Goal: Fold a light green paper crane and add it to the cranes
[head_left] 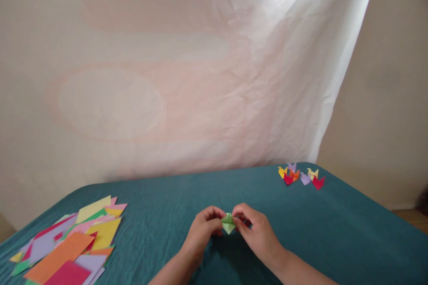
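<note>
A small light-green folded paper piece (228, 224) is held up near the front middle of the table, its lower point facing down. My left hand (204, 229) pinches its left side between thumb and fingers. On the opposite side, my right hand (253, 225) grips the paper's right edge, with the thumb in front and the other fingers curled. Both hands are just above the dark green cloth, and the fingertips cover the paper's outer ends.
Loose coloured paper sheets (60, 256) lie in an overlapping pile at the left. Several small folded paper birds (305, 179) in red, orange, yellow and lilac stand at the back right of the cloth-covered table (160, 213). Behind hangs a pale sheet (200, 98).
</note>
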Available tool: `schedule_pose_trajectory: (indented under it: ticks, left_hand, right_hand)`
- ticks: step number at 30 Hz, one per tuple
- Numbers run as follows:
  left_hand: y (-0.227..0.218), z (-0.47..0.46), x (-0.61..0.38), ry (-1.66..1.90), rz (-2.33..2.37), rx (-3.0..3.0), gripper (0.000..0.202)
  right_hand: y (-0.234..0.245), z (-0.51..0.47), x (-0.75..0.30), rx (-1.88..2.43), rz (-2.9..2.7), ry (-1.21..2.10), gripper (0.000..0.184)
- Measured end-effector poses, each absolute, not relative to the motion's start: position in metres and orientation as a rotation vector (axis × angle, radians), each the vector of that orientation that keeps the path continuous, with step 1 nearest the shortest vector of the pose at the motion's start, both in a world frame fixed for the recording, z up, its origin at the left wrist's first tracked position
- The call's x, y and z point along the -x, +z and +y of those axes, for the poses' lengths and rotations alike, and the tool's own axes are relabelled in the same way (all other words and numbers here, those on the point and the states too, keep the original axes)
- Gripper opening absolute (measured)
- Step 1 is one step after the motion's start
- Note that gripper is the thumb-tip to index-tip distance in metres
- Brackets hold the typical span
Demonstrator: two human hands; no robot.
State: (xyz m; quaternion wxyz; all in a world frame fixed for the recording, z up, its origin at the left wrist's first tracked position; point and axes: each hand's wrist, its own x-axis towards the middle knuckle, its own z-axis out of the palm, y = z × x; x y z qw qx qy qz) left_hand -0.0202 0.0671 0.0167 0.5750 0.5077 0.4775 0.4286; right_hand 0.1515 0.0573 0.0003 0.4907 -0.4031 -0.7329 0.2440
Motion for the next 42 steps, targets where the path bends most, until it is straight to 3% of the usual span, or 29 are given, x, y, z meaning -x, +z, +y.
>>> schedule_pose_trajectory:
  ticks: [8, 17, 42]
  left_hand:
    - [0.015, 0.066, 0.019, 0.993, 1.199, -1.278, 0.014]
    - [0.021, 0.056, 0.016, 1.225, 1.286, -1.775, 0.005]
    - [0.027, 0.045, 0.01, 1.183, 1.284, -1.939, 0.014]
  right_hand:
    - [0.001, 0.054, -0.152, 0.989, -1.836, 0.487, 0.017]
    - [0.003, 0.057, -0.151, 1.078, -1.697, 0.588, 0.009]
    - [0.006, 0.056, -0.153, 0.956, -1.652, 0.822, 0.02]
